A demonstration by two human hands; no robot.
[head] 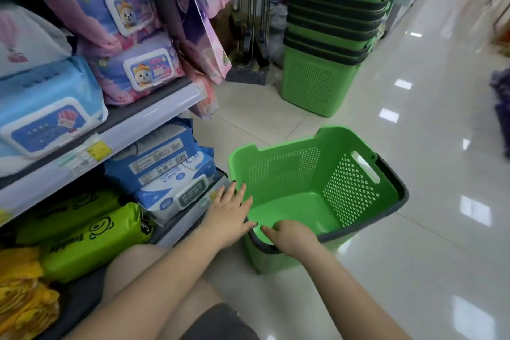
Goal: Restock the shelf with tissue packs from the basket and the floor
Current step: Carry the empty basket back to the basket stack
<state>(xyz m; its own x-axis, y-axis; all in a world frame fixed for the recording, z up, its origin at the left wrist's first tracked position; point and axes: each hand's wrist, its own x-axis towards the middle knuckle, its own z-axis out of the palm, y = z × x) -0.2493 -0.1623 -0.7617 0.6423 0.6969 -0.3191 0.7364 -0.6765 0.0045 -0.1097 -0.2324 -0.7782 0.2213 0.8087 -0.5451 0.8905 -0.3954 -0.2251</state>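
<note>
A green plastic basket (356, 188) with a dark rim stands on the floor in front of me, tilted, and I see nothing inside it. My right hand (289, 237) grips its near rim. My left hand (229, 215) lies flat with straight fingers against the basket's left corner. Just left of it, blue-and-white tissue packs (162, 165) are stacked on the bottom shelf, beside green packs (93, 237) and yellow packs (22, 298). On the upper shelf (154, 116) sit purple packs (143, 66) and a light-blue pack (49, 110).
A stack of several green baskets (331, 36) stands further down the aisle near broom handles (254, 8). Pink packs (204, 36) hang at the shelf's end. Glossy white floor tiles (430, 146) stretch to the right. My knee (143, 279) is bent near the shelf.
</note>
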